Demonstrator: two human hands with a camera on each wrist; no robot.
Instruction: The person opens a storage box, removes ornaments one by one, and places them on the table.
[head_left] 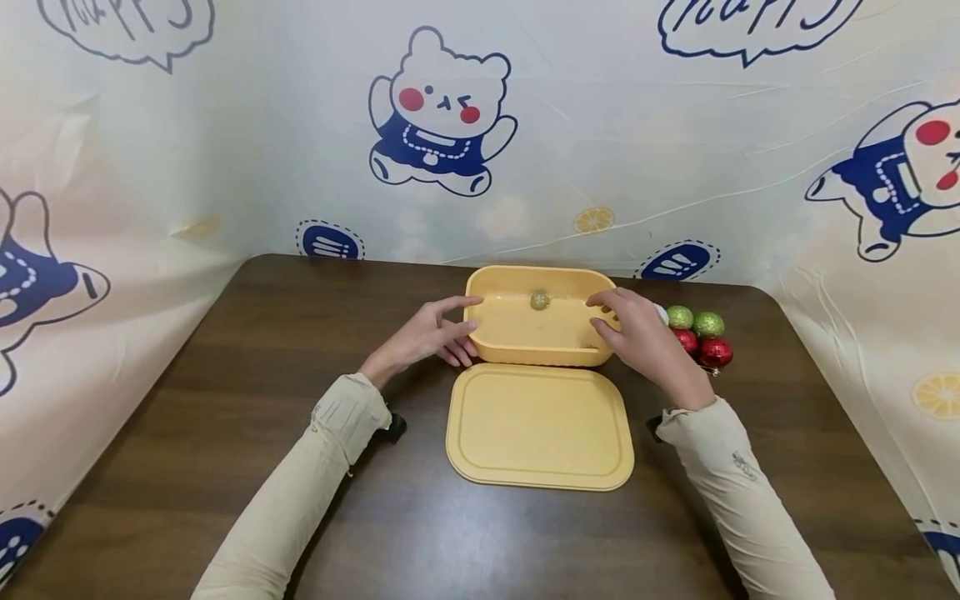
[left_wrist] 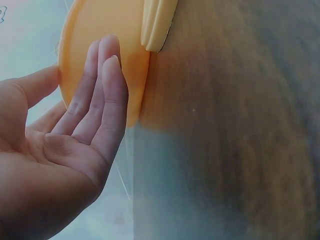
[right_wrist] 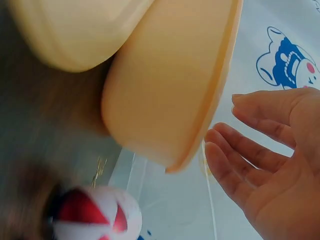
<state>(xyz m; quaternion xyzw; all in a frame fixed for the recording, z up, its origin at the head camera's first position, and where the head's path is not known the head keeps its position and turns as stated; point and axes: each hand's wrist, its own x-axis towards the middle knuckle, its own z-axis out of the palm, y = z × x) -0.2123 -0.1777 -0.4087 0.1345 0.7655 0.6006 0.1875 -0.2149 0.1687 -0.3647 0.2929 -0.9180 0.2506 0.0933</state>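
An open yellow box (head_left: 537, 353) stands on the brown table (head_left: 225, 400), with one glittery gold ball (head_left: 540, 301) inside near its far wall. Its flat yellow lid (head_left: 540, 427) lies just in front of it. My left hand (head_left: 452, 327) is at the box's left side; in the left wrist view the straight fingers (left_wrist: 107, 65) lie against the box wall (left_wrist: 95, 25). My right hand (head_left: 609, 320) is at the box's right end with its fingers over the rim; in the right wrist view the straight fingers (right_wrist: 227, 140) stand just off the rim (right_wrist: 210, 115). Neither hand holds anything.
A cluster of ornament balls lies right of the box: two green (head_left: 680, 317) (head_left: 708, 323), two red (head_left: 686, 340) (head_left: 716, 352), and a red-and-white one (right_wrist: 95, 217) close to my right hand. A cartoon-print sheet (head_left: 600, 150) walls in the table's back and sides.
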